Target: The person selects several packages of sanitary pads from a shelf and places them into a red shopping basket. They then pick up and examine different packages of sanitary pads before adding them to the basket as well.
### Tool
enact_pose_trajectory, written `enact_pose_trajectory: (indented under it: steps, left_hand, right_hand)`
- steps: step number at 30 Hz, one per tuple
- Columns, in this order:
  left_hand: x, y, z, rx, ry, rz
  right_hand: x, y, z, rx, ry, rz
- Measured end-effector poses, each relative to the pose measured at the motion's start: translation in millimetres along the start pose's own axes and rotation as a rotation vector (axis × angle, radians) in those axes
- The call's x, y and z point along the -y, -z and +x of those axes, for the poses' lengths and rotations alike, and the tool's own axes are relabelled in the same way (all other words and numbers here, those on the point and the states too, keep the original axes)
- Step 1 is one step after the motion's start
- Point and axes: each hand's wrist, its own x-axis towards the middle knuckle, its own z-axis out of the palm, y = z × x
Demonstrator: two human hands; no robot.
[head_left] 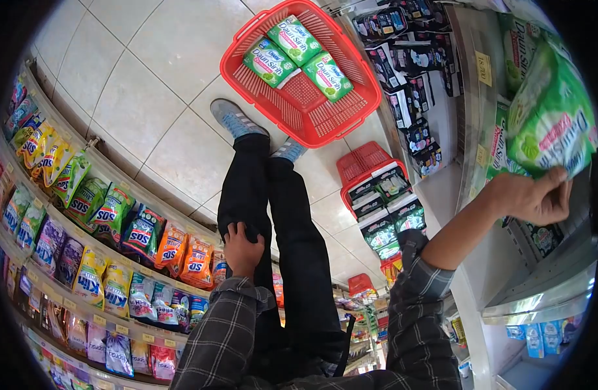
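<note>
The glossy green Daun Sirih pack (551, 123) is at the upper right of the frame, directly above the right hand (533, 198), whose fingers (558, 190) are closed in a pinch on its lower edge. Its crinkled plastic bulges softly, its long axis running up the frame with a slight lean. The right hand is much nearer to it; the left hand (242, 250) lies on the black trouser leg (243, 195), fingers loosely bent, with nothing visible in their hold. Well apart, up and to the left of the pinch, the rigid, slotted red basket (370, 107) holds three flat, boxy green packs (294, 40) on pale, smooth floor tiles (139, 84).
</note>
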Motion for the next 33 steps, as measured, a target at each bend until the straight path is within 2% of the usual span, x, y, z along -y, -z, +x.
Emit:
enact_pose_trajectory:
  steps: [3,6,8,10,14,22,27,33]
  left_hand:
    - [-2.1,2.0,0.7,0.007,0.005,0.003]
    - [0.0,-1.8,0.6,-0.011,-0.001,0.005]
    - [1.2,-4.7,1.5,-0.023,-0.012,0.005]
    - [0.3,-4.6,0.7,-0.026,-0.010,0.002]
    - [-2.2,0.6,1.2,-0.002,-0.008,0.004]
    - [-3.1,-0.9,0.1,-0.046,-0.038,-0.013]
    - [-3.0,-0.1,0.8,-0.017,-0.017,0.015]
    - [-3.5,-0.4,1.0,-0.032,-0.030,0.010]
  right_hand:
    - [25.7,10.8,-16.0,-0.039,-0.020,0.093]
    - [60.2,11.3,-54.8,0.016,-0.278,0.177]
    - [75.8,22.7,-84.4,0.137,-0.526,0.193]
    - [85.1,28.1,-104.6,0.335,-0.691,0.102]
    - [96.1,13.9,-118.5,0.606,-0.993,0.213]
    - [93.8,-6.6,-112.9,1.034,-1.116,0.488]
    - [91.4,-20.6,-104.2,1.194,-1.115,0.541]
    - [85.4,-22.0,-111.4,1.185,-1.077,0.539]
